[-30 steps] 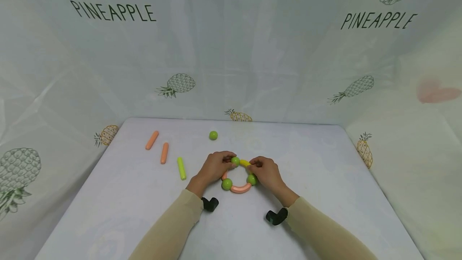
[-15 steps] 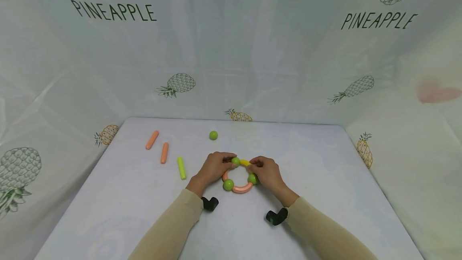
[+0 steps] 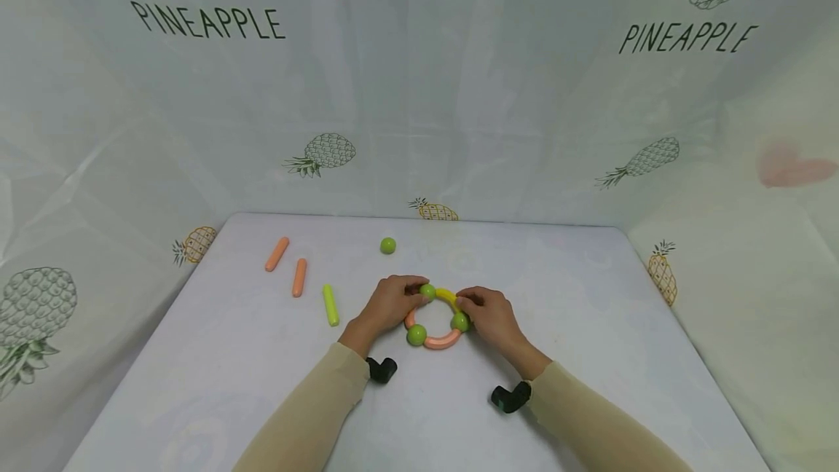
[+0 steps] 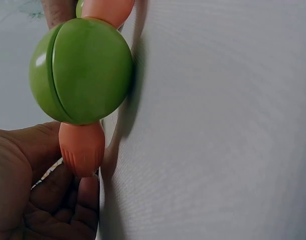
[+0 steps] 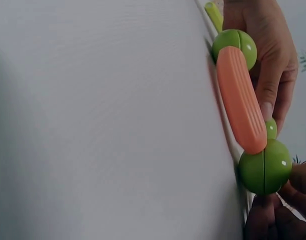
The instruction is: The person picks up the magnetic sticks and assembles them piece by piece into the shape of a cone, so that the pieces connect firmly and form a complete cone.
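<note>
A ring of toy pieces lies on the table: green balls joined by curved orange rods and a curved yellow rod (image 3: 445, 294). My left hand (image 3: 390, 303) pinches the ring's far green ball (image 3: 427, 291) between thumb and fingers. The thumb and fingertips of my right hand (image 3: 490, 317) grip the yellow rod near the right green ball (image 3: 460, 322). A front orange rod (image 3: 442, 341) links that ball to the lower left green ball (image 3: 416, 335). Another orange rod (image 4: 82, 150) reaches back beside my left hand in the left wrist view.
A loose green ball (image 3: 388, 245) rests behind the ring. To the left lie two straight orange rods (image 3: 277, 254) and a yellow-green rod (image 3: 331, 304). A printed cloth (image 3: 419, 93) rises along the back and sides of the white table (image 3: 577, 275).
The ring's front balls have shifted slightly right. My right hand has moved a little right and toward me, showing more of the yellow rod. The left hand stays put.
</note>
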`<action>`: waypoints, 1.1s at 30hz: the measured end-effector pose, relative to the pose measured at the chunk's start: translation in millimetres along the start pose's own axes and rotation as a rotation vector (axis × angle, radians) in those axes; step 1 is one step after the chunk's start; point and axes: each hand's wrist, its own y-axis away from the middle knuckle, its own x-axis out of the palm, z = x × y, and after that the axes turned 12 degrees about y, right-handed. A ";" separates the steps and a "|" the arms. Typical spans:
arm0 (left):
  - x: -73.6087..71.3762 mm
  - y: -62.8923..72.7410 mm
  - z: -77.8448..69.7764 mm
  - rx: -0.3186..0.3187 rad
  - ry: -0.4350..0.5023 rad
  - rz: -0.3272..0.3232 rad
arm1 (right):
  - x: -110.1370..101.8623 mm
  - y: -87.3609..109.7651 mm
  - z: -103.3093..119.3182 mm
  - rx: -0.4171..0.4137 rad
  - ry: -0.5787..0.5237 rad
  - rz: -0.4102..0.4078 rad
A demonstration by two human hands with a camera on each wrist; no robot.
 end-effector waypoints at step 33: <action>-1.1 0.4 0.7 -0.024 0.030 -0.035 | -0.8 22.4 -15.9 -0.141 -0.007 0.043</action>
